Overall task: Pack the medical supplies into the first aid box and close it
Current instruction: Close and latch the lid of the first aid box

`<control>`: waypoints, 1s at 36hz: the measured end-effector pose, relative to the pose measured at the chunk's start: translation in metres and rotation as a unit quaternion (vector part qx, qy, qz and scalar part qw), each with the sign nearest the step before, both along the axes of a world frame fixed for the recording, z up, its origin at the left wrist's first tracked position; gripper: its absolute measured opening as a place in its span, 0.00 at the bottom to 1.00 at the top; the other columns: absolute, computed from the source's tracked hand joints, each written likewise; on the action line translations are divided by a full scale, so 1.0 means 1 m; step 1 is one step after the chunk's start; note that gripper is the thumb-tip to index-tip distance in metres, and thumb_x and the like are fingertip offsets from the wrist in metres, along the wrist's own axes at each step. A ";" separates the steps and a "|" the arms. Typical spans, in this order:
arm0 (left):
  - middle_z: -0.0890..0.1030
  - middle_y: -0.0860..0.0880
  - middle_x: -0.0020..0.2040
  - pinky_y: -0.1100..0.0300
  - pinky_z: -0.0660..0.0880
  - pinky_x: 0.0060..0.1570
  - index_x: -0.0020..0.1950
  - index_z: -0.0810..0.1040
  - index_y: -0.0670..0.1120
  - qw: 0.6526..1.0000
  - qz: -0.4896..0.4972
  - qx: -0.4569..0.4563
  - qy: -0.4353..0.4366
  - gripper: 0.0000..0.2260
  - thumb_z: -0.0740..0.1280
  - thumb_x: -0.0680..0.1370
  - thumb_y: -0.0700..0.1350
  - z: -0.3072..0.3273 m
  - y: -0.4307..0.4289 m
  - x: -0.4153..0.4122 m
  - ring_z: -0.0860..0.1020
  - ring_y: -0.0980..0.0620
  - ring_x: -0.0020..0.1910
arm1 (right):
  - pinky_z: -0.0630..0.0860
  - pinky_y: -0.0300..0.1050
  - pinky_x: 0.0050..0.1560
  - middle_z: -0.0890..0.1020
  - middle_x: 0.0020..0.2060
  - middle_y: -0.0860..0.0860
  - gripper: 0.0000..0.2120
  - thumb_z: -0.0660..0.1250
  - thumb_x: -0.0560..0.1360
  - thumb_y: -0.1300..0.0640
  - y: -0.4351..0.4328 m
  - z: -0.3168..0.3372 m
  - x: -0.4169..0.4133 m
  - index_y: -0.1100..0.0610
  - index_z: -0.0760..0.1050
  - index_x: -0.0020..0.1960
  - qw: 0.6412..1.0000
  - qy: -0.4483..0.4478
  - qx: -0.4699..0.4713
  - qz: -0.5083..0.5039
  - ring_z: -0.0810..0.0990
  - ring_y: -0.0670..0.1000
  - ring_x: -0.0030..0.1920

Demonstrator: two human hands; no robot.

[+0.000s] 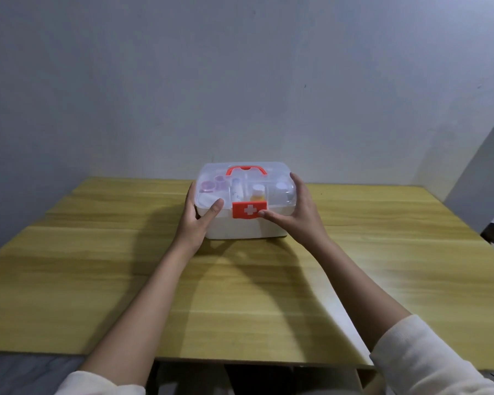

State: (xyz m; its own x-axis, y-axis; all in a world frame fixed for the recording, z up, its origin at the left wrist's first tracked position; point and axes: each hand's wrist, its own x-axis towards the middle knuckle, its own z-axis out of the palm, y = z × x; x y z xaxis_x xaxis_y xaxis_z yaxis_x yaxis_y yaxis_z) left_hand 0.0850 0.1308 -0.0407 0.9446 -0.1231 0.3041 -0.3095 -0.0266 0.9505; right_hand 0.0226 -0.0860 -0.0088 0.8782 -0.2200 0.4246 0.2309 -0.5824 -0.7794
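Both hands' grip [196,220] on box [240,228] edges

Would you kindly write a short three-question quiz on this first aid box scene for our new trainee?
1. True or false: the clear lid is down on the first aid box.
2. Which thumb touches the red latch? A) left B) right
3. Fill in: the red handle lies on the ___ of the box.

Key: 1 true. 2 B: the right hand has its thumb at the latch; the left hand grips the other end. 3 lid.
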 end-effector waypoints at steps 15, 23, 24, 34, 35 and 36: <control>0.62 0.53 0.78 0.50 0.59 0.76 0.80 0.53 0.53 0.997 -0.074 0.014 0.028 0.49 0.70 0.64 0.66 0.006 -0.071 0.040 0.60 0.54 0.77 | 0.61 0.38 0.66 0.65 0.71 0.51 0.47 0.78 0.62 0.48 -0.063 0.001 0.020 0.54 0.57 0.73 0.998 -0.001 -0.016 -0.065 0.64 0.49 0.71; 0.60 0.52 0.79 0.48 0.58 0.76 0.80 0.51 0.53 0.995 -0.082 0.024 0.046 0.54 0.71 0.61 0.70 0.012 -0.085 0.063 0.58 0.52 0.78 | 0.61 0.41 0.68 0.65 0.72 0.52 0.47 0.77 0.63 0.47 -0.078 0.002 0.045 0.54 0.56 0.74 0.998 0.011 -0.020 -0.067 0.63 0.51 0.72; 0.60 0.52 0.79 0.48 0.58 0.76 0.80 0.51 0.53 0.995 -0.080 0.025 0.048 0.54 0.71 0.61 0.70 0.012 -0.086 0.065 0.58 0.52 0.78 | 0.62 0.42 0.68 0.65 0.72 0.52 0.47 0.77 0.63 0.47 -0.080 0.002 0.048 0.54 0.56 0.74 0.998 0.012 -0.020 -0.067 0.63 0.51 0.72; 0.60 0.52 0.79 0.49 0.59 0.76 0.80 0.51 0.52 0.996 -0.068 0.041 0.036 0.49 0.71 0.67 0.67 0.010 -0.092 0.083 0.59 0.52 0.78 | 0.62 0.43 0.69 0.63 0.72 0.52 0.47 0.77 0.63 0.48 -0.088 0.002 0.068 0.54 0.55 0.74 0.998 0.018 -0.005 -0.053 0.63 0.50 0.72; 0.59 0.52 0.79 0.49 0.58 0.76 0.80 0.51 0.51 0.997 -0.066 0.039 0.033 0.47 0.71 0.70 0.64 0.010 -0.093 0.084 0.58 0.51 0.78 | 0.62 0.43 0.69 0.63 0.72 0.52 0.47 0.77 0.63 0.48 -0.088 0.002 0.068 0.54 0.55 0.74 0.998 0.018 -0.004 -0.052 0.63 0.51 0.72; 0.59 0.51 0.79 0.49 0.58 0.76 0.80 0.51 0.51 0.997 -0.065 0.041 0.030 0.46 0.71 0.71 0.62 0.009 -0.093 0.085 0.58 0.51 0.78 | 0.62 0.42 0.68 0.63 0.72 0.52 0.47 0.77 0.63 0.49 -0.088 0.001 0.069 0.54 0.55 0.74 0.999 0.015 -0.002 -0.050 0.63 0.51 0.72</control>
State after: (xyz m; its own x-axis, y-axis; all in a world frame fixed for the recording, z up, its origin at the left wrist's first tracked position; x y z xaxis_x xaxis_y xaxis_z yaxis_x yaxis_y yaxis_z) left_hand 0.1697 0.0381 -0.0313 0.9351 -0.2675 0.2323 -0.2587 -0.0674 0.9636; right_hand 0.0915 -0.1741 -0.0080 0.8642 -0.3063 0.3991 0.1474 -0.6042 -0.7831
